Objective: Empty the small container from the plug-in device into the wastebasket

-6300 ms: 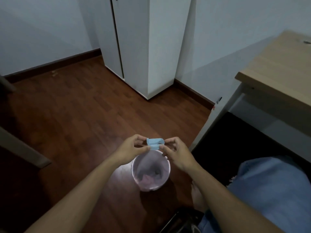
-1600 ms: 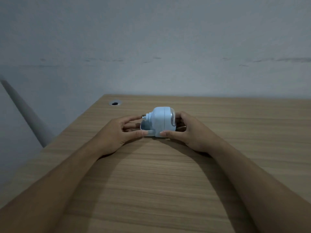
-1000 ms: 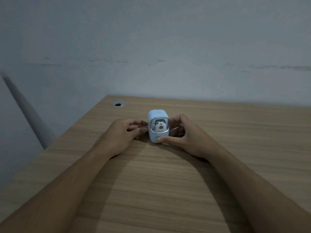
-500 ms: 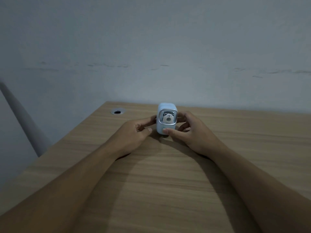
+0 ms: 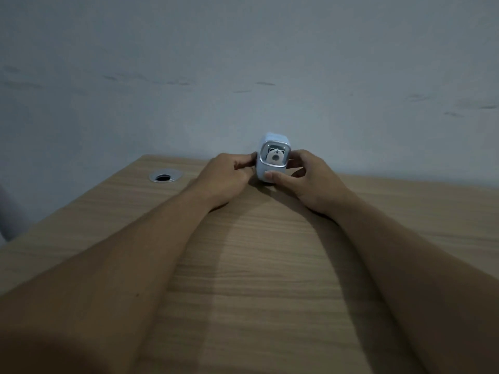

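A small light-blue plug-in device [image 5: 272, 157] with a bear face in its front window stands upright on the wooden desk [image 5: 264, 265], close to the back edge by the wall. My left hand [image 5: 229, 176] grips its left side with thumb and fingers. My right hand [image 5: 305, 176] holds its right side, the thumb pressed on the lower front. The small container is not visible as a separate piece; the wastebasket is out of view.
A round metal cable grommet [image 5: 165, 177] sits in the desk's back left corner. A grey-blue wall [image 5: 243, 76] rises right behind the desk. The desk's left edge runs diagonally toward me.
Earlier the container was held over the wastebasket on the floor. Over the last second both hands slid the upright device away from me toward the wall.
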